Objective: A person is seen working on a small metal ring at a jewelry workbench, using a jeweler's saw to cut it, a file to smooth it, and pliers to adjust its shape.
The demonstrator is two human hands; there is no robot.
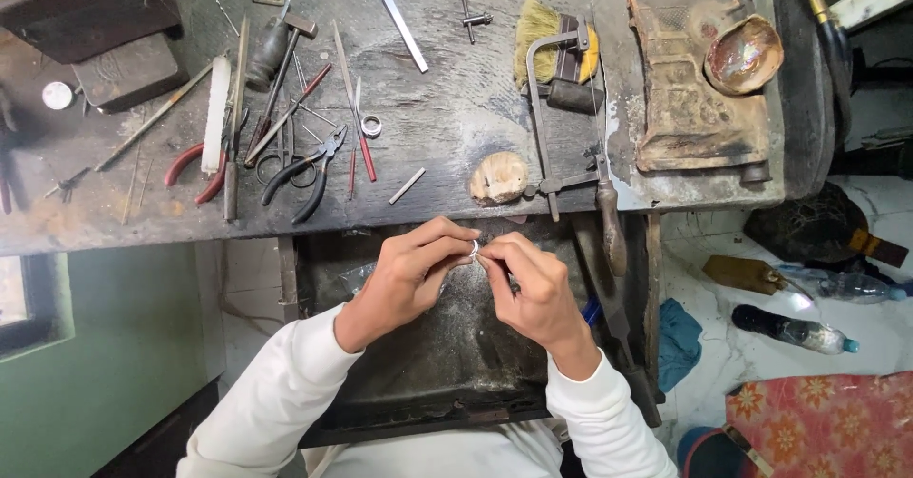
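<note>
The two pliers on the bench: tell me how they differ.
The red-handled pliers lie partly under a white bar; the black-handled pliers lie fully exposed. The red pair's jaws are hidden; the black pair's jaws point up-right. Both rest on the worn bench, handles spread, far from the hands.

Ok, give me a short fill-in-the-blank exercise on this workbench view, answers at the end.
1. Both hands pinch a small silver ____ between their fingertips.
2. The pliers left of the black pliers have ____ handles.
3. The brush has ____ bristles.

Answers: ring; red; yellow
</note>
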